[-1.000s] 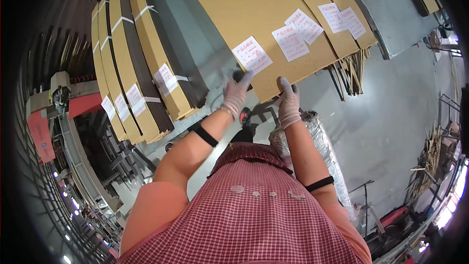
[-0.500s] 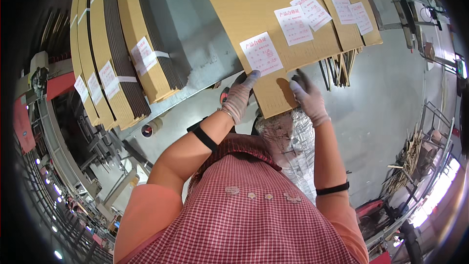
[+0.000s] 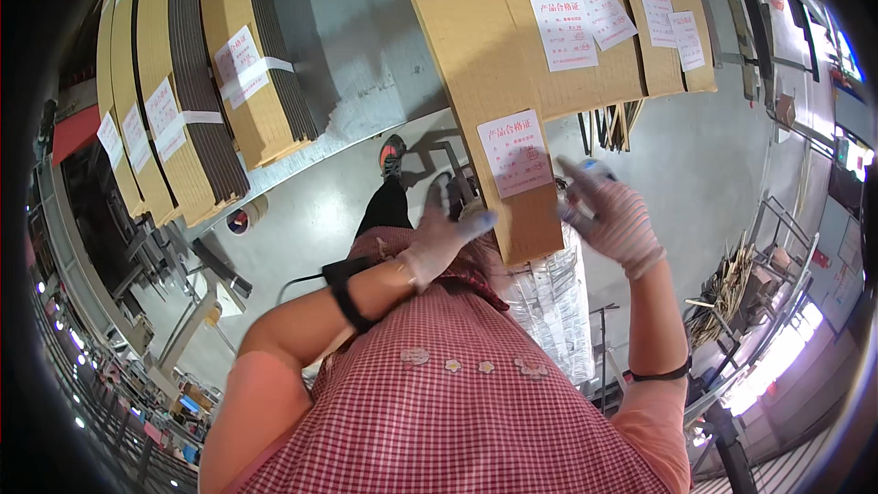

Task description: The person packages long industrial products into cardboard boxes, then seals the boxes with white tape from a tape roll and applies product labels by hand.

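A long brown cardboard bundle [image 3: 529, 230] juts toward me from the stack, with a white printed label [image 3: 514, 154] on its top near the end. At its left edge is my gloved left hand [image 3: 446, 240], fingers spread and the thumb at or very near the cardboard. My gloved right hand [image 3: 617, 222] is by the right edge with its fingers stretched out, somewhat blurred. Neither hand is wrapped round the bundle. Wider cardboard bundles [image 3: 576, 91] with more labels lie beyond and to the right.
At the left, several strapped cardboard bundles [image 3: 215, 64] lie on a grey metal table [image 3: 352, 64]. Below the jutting end is a silvery wrapped pile [image 3: 558, 311]. Thin wooden strips [image 3: 732, 293] lie heaped at the right. A round tub [image 3: 249, 216] stands on the floor at left.
The labelled narrow bundle has come toward me and slightly right, out past its neighbours. My left hand has moved down and spread; my right hand has shifted right, away from the edge.
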Demonstrator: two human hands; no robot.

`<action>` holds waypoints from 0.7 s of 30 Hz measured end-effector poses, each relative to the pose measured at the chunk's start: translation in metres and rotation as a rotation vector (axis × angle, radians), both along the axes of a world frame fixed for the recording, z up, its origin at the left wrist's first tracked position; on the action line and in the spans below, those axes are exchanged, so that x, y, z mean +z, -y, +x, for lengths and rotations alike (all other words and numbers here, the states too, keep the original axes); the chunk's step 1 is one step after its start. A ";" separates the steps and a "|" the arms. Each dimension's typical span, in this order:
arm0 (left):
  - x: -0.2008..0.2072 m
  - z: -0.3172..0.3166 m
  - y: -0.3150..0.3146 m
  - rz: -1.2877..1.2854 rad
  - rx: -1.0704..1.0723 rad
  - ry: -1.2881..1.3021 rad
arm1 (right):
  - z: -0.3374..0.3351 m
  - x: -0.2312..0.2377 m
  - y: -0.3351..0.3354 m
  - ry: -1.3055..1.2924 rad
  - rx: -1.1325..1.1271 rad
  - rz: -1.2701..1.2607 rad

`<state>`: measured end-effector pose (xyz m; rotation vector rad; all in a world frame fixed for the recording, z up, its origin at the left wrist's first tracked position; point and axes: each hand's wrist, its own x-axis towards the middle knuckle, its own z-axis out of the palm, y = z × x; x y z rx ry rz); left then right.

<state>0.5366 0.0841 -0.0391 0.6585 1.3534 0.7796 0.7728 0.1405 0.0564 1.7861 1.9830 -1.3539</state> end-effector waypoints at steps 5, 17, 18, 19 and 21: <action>0.071 -0.030 -0.019 -0.058 -0.730 0.069 | -0.049 0.022 0.000 -0.500 0.400 0.026; -0.164 0.001 -0.034 -0.052 -0.413 0.486 | 0.022 -0.210 -0.014 -1.230 -0.612 -0.674; -0.171 0.000 -0.033 -0.055 -0.415 0.494 | 0.025 -0.204 -0.013 -1.223 -0.618 -0.673; -0.178 -0.001 -0.033 0.286 -0.667 0.319 | 0.031 -0.195 -0.014 -1.184 -0.617 -0.638; -0.180 -0.005 -0.026 0.639 -0.896 0.118 | 0.031 -0.172 -0.009 -1.148 -0.602 -0.601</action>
